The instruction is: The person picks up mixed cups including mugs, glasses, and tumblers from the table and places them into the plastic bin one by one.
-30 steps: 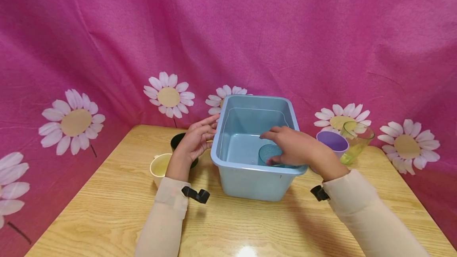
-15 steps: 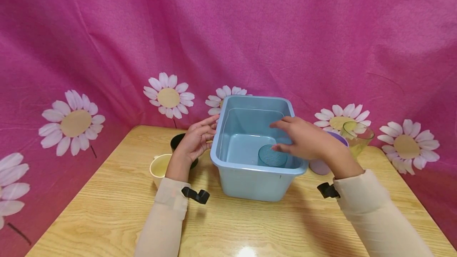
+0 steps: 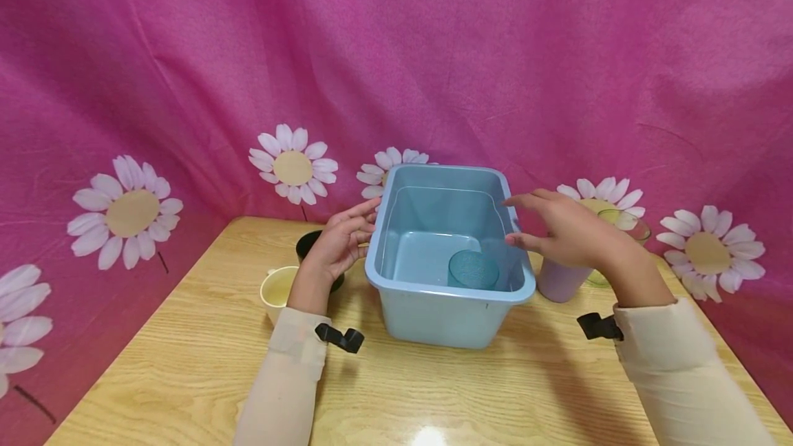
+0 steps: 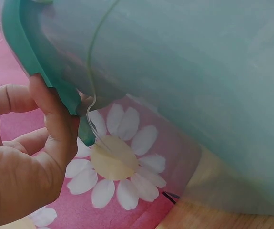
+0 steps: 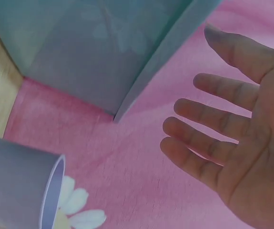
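Note:
A light blue plastic basin [image 3: 442,315] stands mid-table, with a clear teal cup [image 3: 473,270] inside it near the front right corner. My left hand [image 3: 339,243] touches the basin's left rim with its fingertips; in the left wrist view those fingers [image 4: 55,114] lie against the rim. Over the right rim hovers my right hand [image 3: 566,229], fingers extended and thumb apart, holding nothing. Beneath it stands a purple cup [image 3: 560,282], its top hidden by the hand. The right wrist view shows the spread palm [image 5: 241,133] apart from both basin and purple cup.
Behind the purple cup is a clear yellow-green tumbler [image 3: 638,229], partly hidden. Left of the basin stand a black cup [image 3: 306,243] and a cream cup [image 3: 275,291], both partly covered by my left arm. A pink flowered cloth [image 3: 396,54] hangs behind the wooden table [image 3: 396,391].
My right hand has let go of the teal cup, lifted out of the basin and moved right over the purple cup. The teal cup stays in the basin; my left hand has not moved.

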